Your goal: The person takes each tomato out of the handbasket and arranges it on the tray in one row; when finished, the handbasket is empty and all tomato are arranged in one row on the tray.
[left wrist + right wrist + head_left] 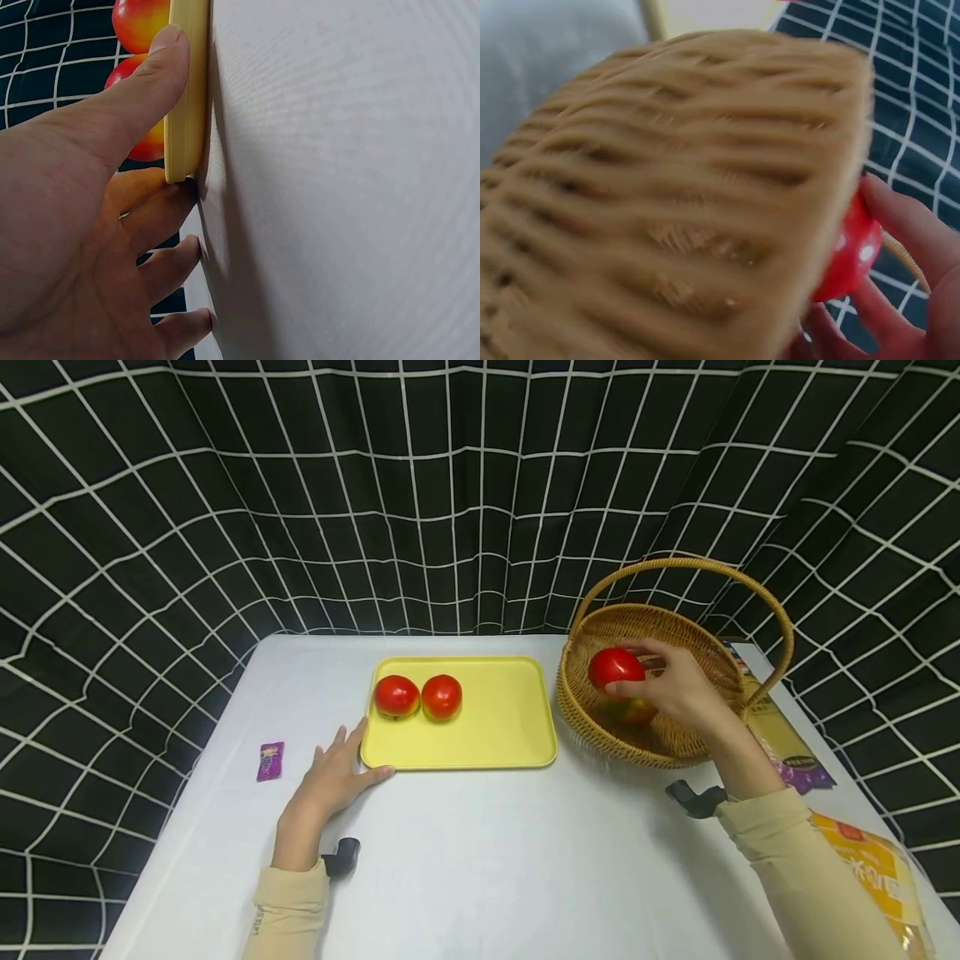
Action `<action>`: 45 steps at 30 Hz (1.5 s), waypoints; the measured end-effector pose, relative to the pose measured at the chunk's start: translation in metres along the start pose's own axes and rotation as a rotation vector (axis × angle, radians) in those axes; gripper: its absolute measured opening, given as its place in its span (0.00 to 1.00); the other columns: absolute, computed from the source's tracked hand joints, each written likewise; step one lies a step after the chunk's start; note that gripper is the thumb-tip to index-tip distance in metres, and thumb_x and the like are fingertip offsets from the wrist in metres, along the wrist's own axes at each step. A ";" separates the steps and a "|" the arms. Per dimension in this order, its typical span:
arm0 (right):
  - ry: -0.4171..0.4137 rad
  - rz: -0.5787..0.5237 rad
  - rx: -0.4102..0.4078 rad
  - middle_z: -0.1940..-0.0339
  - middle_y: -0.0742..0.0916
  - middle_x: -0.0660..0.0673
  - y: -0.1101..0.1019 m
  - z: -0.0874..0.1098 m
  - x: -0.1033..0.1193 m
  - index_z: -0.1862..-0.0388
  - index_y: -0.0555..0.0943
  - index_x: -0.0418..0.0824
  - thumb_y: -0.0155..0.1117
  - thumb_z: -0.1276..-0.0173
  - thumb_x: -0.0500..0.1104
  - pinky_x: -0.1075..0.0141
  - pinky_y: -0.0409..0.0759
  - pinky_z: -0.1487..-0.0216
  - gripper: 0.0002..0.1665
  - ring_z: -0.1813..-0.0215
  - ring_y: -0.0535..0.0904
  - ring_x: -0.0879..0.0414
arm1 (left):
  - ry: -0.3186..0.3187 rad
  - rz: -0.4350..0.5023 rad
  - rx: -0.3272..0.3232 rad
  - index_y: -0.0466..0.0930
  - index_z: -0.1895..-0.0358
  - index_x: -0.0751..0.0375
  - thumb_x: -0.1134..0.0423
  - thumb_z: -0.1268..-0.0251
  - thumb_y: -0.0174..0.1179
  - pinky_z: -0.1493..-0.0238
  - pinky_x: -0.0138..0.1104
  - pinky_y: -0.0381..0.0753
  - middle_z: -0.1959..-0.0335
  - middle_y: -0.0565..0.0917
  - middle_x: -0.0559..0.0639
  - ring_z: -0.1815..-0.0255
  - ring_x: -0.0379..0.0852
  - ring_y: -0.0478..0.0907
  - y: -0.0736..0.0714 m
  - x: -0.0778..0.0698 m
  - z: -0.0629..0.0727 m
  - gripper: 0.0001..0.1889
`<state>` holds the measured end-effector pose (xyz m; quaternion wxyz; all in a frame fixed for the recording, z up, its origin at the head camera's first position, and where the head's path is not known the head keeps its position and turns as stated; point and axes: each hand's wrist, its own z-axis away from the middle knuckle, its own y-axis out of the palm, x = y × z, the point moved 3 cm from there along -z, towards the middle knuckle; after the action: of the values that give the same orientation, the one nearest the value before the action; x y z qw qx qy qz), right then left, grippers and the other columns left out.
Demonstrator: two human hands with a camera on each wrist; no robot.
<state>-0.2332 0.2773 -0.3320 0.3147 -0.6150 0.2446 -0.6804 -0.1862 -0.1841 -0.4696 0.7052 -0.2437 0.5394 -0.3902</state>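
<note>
My right hand (675, 681) grips a shiny red fruit (615, 670) between thumb and fingers, inside the rim of the wicker basket (573, 710). Partly hidden beneath the hand, a red and yellow fruit (633, 713) lies in the basket. In the right wrist view the basket wall (667, 172) covers part of the held fruit (853, 251). At the yellow tray's (487, 752) front left corner, my left hand (333, 781) rests with fingers spread, its thumb (166, 64) along the rim. Two red fruits (397, 696) (442, 697) sit side by side at the tray's left end.
A small purple packet (270, 761) lies on the white table left of the tray. The basket's tall handle (780, 618) arches above it. To the right are a gold and purple bag (787, 743) and an orange bag (870, 868). Black gridded curtain (480, 485) surrounds the table.
</note>
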 end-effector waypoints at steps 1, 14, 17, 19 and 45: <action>-0.011 -0.010 -0.011 0.26 0.75 0.28 0.000 0.000 0.004 0.19 0.70 0.44 0.77 0.31 0.48 0.39 0.84 0.38 0.44 0.27 0.68 0.29 | -0.001 0.001 0.000 0.44 0.11 0.52 0.38 0.31 0.67 0.21 0.75 0.41 0.13 0.44 0.73 0.15 0.82 0.36 0.000 0.000 0.000 0.55; -0.101 -0.167 -0.115 0.24 0.77 0.38 0.017 -0.009 0.043 0.21 0.74 0.50 0.78 0.32 0.46 0.46 0.82 0.35 0.42 0.28 0.74 0.37 | -0.016 0.003 0.001 0.44 0.11 0.51 0.38 0.31 0.67 0.23 0.77 0.44 0.13 0.44 0.73 0.16 0.84 0.36 -0.001 0.002 0.001 0.55; -0.103 -0.215 -0.120 0.24 0.78 0.40 0.027 -0.014 0.052 0.21 0.74 0.51 0.78 0.32 0.45 0.48 0.82 0.34 0.42 0.28 0.74 0.39 | -0.016 0.005 0.001 0.43 0.11 0.52 0.38 0.31 0.67 0.23 0.77 0.44 0.13 0.44 0.73 0.16 0.84 0.36 -0.001 0.002 0.002 0.55; -0.102 -0.247 -0.127 0.25 0.78 0.40 0.036 -0.018 0.058 0.21 0.74 0.50 0.78 0.32 0.44 0.49 0.81 0.34 0.42 0.29 0.74 0.39 | -0.014 0.006 -0.001 0.43 0.11 0.52 0.39 0.30 0.67 0.22 0.77 0.43 0.13 0.44 0.73 0.16 0.83 0.36 -0.001 0.002 0.002 0.54; 0.034 -0.382 -0.104 0.27 0.79 0.40 0.153 -0.061 0.069 0.24 0.77 0.50 0.78 0.34 0.40 0.46 0.79 0.31 0.40 0.31 0.74 0.42 | 0.000 0.012 -0.015 0.44 0.11 0.51 0.39 0.31 0.68 0.19 0.73 0.39 0.13 0.45 0.71 0.13 0.77 0.37 -0.001 0.001 0.000 0.54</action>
<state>-0.2768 0.1194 -0.4031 0.1435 -0.6541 0.1635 -0.7245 -0.1865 -0.1852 -0.4695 0.7056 -0.2457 0.5440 -0.3818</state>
